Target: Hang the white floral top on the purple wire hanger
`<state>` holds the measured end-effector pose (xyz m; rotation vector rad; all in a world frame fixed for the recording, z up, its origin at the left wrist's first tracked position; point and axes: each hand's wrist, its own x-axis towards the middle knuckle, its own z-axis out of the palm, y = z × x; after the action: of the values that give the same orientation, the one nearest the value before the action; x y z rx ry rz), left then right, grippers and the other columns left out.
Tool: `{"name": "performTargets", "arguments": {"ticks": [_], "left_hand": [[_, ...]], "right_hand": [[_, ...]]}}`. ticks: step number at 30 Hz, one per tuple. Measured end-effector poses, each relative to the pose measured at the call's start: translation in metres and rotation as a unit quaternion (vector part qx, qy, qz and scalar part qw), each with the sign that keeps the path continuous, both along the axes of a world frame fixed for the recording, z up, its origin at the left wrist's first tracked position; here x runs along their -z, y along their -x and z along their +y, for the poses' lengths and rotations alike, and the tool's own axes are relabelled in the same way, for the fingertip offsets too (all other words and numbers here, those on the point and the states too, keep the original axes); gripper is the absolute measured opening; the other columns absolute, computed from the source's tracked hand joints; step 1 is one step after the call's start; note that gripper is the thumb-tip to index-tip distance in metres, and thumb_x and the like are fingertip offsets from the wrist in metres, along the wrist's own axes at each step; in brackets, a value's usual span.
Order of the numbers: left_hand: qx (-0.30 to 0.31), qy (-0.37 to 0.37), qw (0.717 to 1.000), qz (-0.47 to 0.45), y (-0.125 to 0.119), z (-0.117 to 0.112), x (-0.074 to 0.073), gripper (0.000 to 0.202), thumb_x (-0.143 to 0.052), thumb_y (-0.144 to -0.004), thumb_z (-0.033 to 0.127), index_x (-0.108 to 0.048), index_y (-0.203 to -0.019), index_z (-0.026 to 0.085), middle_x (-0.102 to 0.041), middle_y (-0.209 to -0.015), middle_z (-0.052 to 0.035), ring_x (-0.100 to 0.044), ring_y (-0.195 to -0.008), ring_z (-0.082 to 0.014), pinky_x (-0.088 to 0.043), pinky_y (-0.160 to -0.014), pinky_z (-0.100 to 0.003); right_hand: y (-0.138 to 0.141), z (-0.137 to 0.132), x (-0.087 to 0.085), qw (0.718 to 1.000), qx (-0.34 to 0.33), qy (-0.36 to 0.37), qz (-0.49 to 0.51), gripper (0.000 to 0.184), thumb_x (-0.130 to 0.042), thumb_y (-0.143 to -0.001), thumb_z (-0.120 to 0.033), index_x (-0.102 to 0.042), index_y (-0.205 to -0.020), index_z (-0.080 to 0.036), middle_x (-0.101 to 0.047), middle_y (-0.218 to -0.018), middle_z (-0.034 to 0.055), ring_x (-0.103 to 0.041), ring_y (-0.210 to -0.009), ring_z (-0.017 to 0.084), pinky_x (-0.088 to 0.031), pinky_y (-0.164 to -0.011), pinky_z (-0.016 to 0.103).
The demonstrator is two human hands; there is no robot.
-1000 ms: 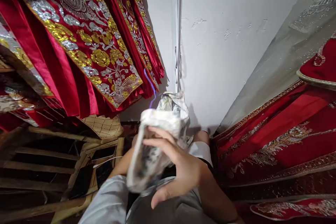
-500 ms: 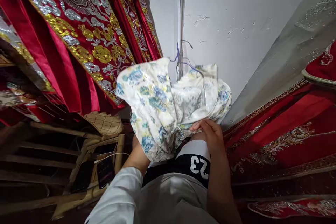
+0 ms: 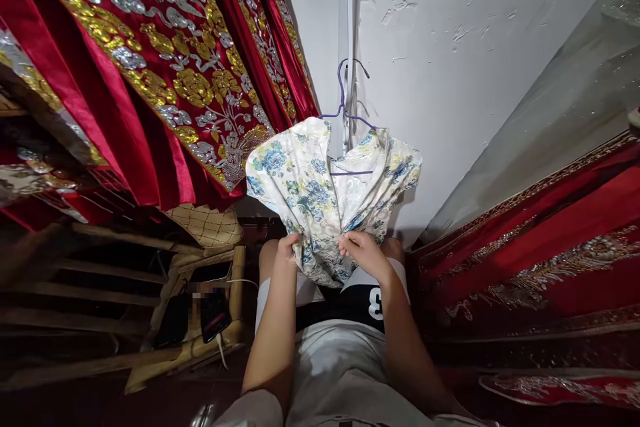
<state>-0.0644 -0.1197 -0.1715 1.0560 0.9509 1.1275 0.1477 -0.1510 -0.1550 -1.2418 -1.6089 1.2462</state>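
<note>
A white garment with blue and yellow flowers (image 3: 320, 193) sits on a thin purple wire hanger (image 3: 344, 90), held up in front of the white wall. My left hand (image 3: 289, 248) pinches the garment's lower left edge. My right hand (image 3: 364, 250) grips the cloth a little to the right, fingers closed on it. The hanger's hook points up beside a vertical pipe (image 3: 349, 27) in the wall corner. Below the hands are my knees in black and white shorts.
Red robes with gold and silver embroidery (image 3: 150, 67) hang at the left. More red embroidered cloth (image 3: 540, 253) lies at the right. A wooden chair (image 3: 200, 320) at the lower left holds a dark phone (image 3: 214, 313) with a white cable.
The garment was a crumpled bundle in my right hand; it has been spread out and raised on its hanger, and both hands now hold its lower edge.
</note>
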Motion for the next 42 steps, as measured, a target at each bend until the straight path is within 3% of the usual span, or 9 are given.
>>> {"name": "performTargets", "arguments": {"ticks": [4,12,14,18,23,26,35,38,42], "left_hand": [[-0.023,0.035,0.996,-0.074,-0.01,0.004,-0.006,0.076,-0.092,-0.05,0.045,-0.071,-0.119,0.019,-0.078,-0.102,-0.0112,-0.073,-0.104,-0.0394,-0.06,-0.091,-0.05],[-0.052,0.042,0.996,-0.066,-0.021,0.011,0.002,0.058,-0.087,-0.057,0.034,-0.066,-0.109,0.019,-0.074,-0.099,-0.0098,-0.069,-0.109,-0.0338,-0.056,-0.092,-0.042],[-0.181,-0.019,0.983,0.008,-0.014,0.021,0.006,0.047,-0.078,-0.066,0.035,-0.062,-0.107,0.021,-0.071,-0.102,-0.0087,-0.068,-0.108,-0.0299,-0.055,-0.089,-0.039],[-0.48,-0.156,0.844,0.18,-0.014,0.023,0.014,0.034,-0.056,-0.083,0.033,-0.05,-0.114,0.024,-0.06,-0.118,-0.0105,-0.06,-0.111,-0.0235,-0.05,-0.093,-0.036],[-0.164,-0.246,0.938,0.181,-0.059,-0.008,0.026,0.024,-0.065,-0.082,0.03,-0.06,-0.104,0.026,-0.066,-0.096,-0.005,-0.064,-0.094,-0.0232,-0.05,-0.089,-0.035],[-0.113,-0.237,0.948,0.18,-0.084,-0.017,0.031,0.005,-0.06,-0.086,0.03,-0.058,-0.084,0.027,-0.06,-0.075,-0.0019,-0.06,-0.076,-0.0224,-0.048,-0.079,-0.035],[-0.045,-0.325,0.895,0.302,-0.095,-0.008,0.045,0.021,-0.051,-0.092,0.027,-0.046,-0.071,0.026,-0.05,-0.072,-0.0035,-0.05,-0.068,-0.0214,-0.04,-0.067,-0.035],[-0.006,-0.342,0.885,0.316,-0.085,0.006,0.026,0.018,-0.057,-0.09,0.026,-0.053,-0.073,0.023,-0.055,-0.071,-0.0026,-0.052,-0.067,-0.019,-0.041,-0.067,-0.032],[-0.109,-0.425,0.859,0.264,-0.066,0.037,-0.047,0.021,-0.057,-0.098,0.038,-0.065,-0.105,0.02,-0.068,-0.094,-0.0058,-0.06,-0.072,-0.0153,-0.047,-0.07,-0.029]], "right_hand": [[0.002,0.001,-0.001,1.0,0.031,0.001,0.001,0.029,-0.052,-0.092,-0.041,-0.061,-0.074,-0.021,-0.067,-0.074,0.0022,-0.062,-0.073,0.018,-0.044,-0.069,0.029],[0.0,0.002,0.004,0.998,0.053,0.005,0.027,0.024,-0.051,-0.09,-0.041,-0.057,-0.076,-0.022,-0.061,-0.067,0.0002,-0.055,-0.064,0.017,-0.043,-0.064,0.03],[-0.004,0.005,0.005,0.994,0.098,-0.012,0.038,0.026,-0.053,-0.086,-0.041,-0.056,-0.068,-0.023,-0.056,-0.061,-0.0005,-0.051,-0.061,0.017,-0.041,-0.062,0.03],[-0.006,0.01,0.006,0.987,0.152,0.0,0.05,0.027,-0.053,-0.083,-0.043,-0.055,-0.063,-0.024,-0.054,-0.056,-0.0002,-0.051,-0.058,0.018,-0.04,-0.06,0.03],[0.007,0.008,0.005,0.994,0.078,0.037,0.059,0.027,-0.051,-0.083,-0.038,-0.054,-0.061,-0.023,-0.053,-0.048,-0.0015,-0.046,-0.05,0.014,-0.035,-0.055,0.028],[0.008,0.015,-0.012,0.995,0.064,0.028,0.068,0.026,-0.052,-0.082,-0.033,-0.056,-0.059,-0.021,-0.052,-0.046,-0.0023,-0.045,-0.047,0.012,-0.034,-0.052,0.026],[0.004,0.103,-0.165,0.963,0.132,-0.147,0.184,0.027,-0.058,-0.094,-0.025,-0.061,-0.069,-0.015,-0.058,-0.052,-0.0022,-0.036,-0.039,0.004,-0.028,-0.042,0.018],[0.013,0.108,-0.176,0.957,0.121,-0.149,0.217,0.028,-0.059,-0.096,-0.026,-0.06,-0.071,-0.015,-0.056,-0.051,-0.0036,-0.035,-0.037,0.003,-0.026,-0.039,0.017],[0.017,0.094,-0.159,0.953,0.128,-0.154,0.227,0.032,-0.059,-0.098,-0.027,-0.057,-0.067,-0.017,-0.054,-0.05,-0.0038,-0.041,-0.039,0.004,-0.027,-0.039,0.017]]}}
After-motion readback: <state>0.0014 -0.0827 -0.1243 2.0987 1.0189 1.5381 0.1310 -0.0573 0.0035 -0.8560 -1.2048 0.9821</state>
